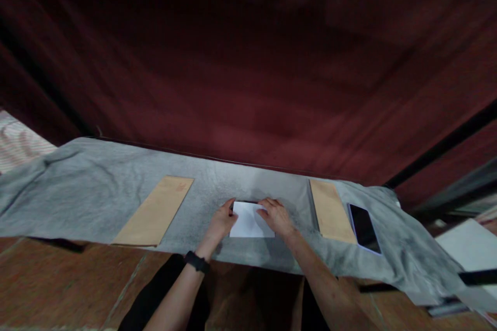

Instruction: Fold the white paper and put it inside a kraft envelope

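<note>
A small white sheet of paper (250, 223) lies at the middle of the grey cloth, in front of me. My left hand (224, 218) grips its left edge, with the thumb at the side and the fingers curled round the far corner. At the upper right corner, my right hand (276, 215) has its thumb on the sheet and its fingers bent over the far edge. A thin dark strip shows along the paper's far edge between the hands; what it belongs to I cannot make out.
Grey cloth (97, 191) covers the long narrow table. A brown envelope (155, 212) lies to the left, and a stack of brown envelopes (332, 212) to the right. Beside that stack is a phone (365, 228) with a dark screen. A dark red curtain (248, 88) hangs behind.
</note>
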{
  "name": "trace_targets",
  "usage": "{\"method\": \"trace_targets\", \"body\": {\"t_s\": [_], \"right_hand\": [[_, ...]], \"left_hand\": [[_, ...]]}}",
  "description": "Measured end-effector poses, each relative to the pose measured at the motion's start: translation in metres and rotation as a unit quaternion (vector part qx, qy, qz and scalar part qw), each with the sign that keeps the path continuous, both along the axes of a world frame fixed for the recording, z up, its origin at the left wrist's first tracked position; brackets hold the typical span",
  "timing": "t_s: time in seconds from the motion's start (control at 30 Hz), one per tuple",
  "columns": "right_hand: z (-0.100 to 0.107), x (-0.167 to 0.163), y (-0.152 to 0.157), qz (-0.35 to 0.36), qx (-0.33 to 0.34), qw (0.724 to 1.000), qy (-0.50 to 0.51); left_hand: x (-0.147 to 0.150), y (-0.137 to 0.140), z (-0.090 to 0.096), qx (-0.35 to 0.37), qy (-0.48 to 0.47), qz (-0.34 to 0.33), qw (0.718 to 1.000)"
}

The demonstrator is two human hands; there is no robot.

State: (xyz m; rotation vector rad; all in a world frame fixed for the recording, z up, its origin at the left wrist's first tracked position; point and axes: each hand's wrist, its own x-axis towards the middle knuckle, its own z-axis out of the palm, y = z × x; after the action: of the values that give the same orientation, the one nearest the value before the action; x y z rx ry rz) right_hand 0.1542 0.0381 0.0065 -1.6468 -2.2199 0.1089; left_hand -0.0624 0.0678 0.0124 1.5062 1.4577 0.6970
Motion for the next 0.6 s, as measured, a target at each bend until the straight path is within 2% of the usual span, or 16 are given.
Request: {"method": "trace_targets", "body": {"t_s": [0.1,0.23,0.37,0.43,0.5,0.6], "right_hand": [[-0.008,0.000,-0.002,-0.017,0.002,1.000,-0.001],[-0.016,-0.006,-0.015,-0.034,0.032,0.999,-0.002],[-0.027,-0.022,-0.041,-0.039,0.055,0.998,0.000],[-0.033,-0.031,-0.053,-0.037,0.048,0.998,0.002],[-0.040,-0.038,-0.060,-0.045,0.043,0.998,-0.005],[-0.047,-0.043,-0.063,-0.062,0.048,0.997,-0.023]], "left_hand": [[0.003,0.000,0.000,0.021,0.124,-0.032,0.992],[0.006,-0.004,0.006,0.035,0.205,-0.052,0.977],[0.010,-0.012,0.008,0.052,0.281,-0.051,0.957],[0.014,-0.016,0.004,0.105,0.321,-0.034,0.941],[0.020,-0.022,-0.005,0.189,0.338,-0.027,0.922],[0.033,-0.030,-0.022,0.260,0.311,-0.087,0.910]]}}
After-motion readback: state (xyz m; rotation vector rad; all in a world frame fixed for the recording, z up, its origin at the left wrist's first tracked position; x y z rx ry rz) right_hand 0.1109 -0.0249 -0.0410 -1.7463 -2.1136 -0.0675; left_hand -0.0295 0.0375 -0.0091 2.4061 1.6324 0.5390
